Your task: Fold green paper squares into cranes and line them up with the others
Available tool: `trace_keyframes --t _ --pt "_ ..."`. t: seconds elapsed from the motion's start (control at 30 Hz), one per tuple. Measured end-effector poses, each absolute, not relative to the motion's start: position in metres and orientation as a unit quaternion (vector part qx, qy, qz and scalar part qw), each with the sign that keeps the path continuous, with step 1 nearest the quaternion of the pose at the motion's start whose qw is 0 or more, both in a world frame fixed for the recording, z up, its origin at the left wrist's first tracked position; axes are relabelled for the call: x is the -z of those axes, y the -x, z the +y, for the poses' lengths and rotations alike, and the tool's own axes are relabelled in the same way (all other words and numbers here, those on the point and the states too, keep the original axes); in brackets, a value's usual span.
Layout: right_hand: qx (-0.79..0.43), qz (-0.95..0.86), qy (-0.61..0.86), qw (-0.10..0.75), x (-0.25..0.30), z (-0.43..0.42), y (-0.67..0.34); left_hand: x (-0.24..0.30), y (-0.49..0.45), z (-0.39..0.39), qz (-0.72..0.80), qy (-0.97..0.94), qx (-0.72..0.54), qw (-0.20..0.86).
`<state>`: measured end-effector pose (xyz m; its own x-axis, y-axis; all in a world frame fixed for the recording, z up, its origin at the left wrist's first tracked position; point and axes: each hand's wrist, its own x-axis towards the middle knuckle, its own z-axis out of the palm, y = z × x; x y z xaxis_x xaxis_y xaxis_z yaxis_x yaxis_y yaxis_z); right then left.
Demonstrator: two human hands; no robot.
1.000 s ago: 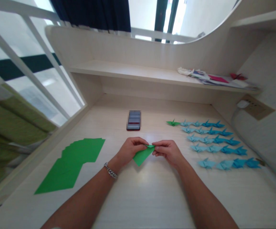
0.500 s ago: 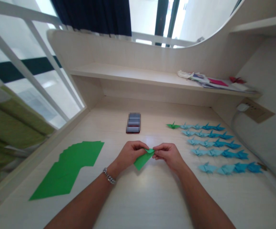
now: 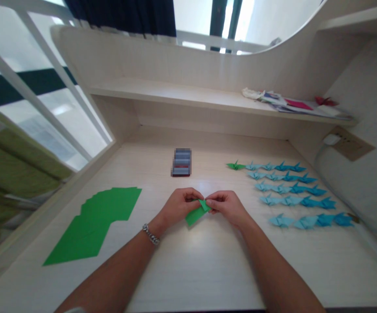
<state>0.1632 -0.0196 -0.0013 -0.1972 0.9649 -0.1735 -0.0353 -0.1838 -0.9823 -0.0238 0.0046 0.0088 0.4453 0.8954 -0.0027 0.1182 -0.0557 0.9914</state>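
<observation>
A partly folded piece of green paper (image 3: 195,214) is held between my two hands just above the middle of the desk. My left hand (image 3: 182,205) pinches its upper left edge, and a chain bracelet circles that wrist. My right hand (image 3: 225,206) grips the paper's right corner between thumb and fingers, close to the left fingertips. A small folded flap stands up between the two thumbs. Fingers hide part of the paper's upper edge.
Fanned green paper sheets (image 3: 101,217) lie at the left. A pixelated dark object (image 3: 181,162) sits behind my hands. At the right are rows of blue paper cranes (image 3: 295,189) and one green crane (image 3: 236,165). Papers (image 3: 292,103) rest on the shelf (image 3: 175,96).
The flap at the paper's top has been turned more upright between the thumbs, and my right thumb has moved onto it. The whole view has shifted slightly.
</observation>
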Motion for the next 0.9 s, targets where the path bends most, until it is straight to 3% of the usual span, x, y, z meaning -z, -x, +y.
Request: trace_keyframes --t 0.37,0.9 --pt "-0.601 -0.489 0.477 0.414 -0.0031 -0.0196 -0.1652 -0.0094 0.0286 0.0066 0.388 -0.614 -0.34 0.598" --pt "-0.63 -0.452 0.478 0.413 -0.0045 -0.0231 -0.163 -0.0061 0.0271 0.006 0.408 -0.678 -0.321 0.522"
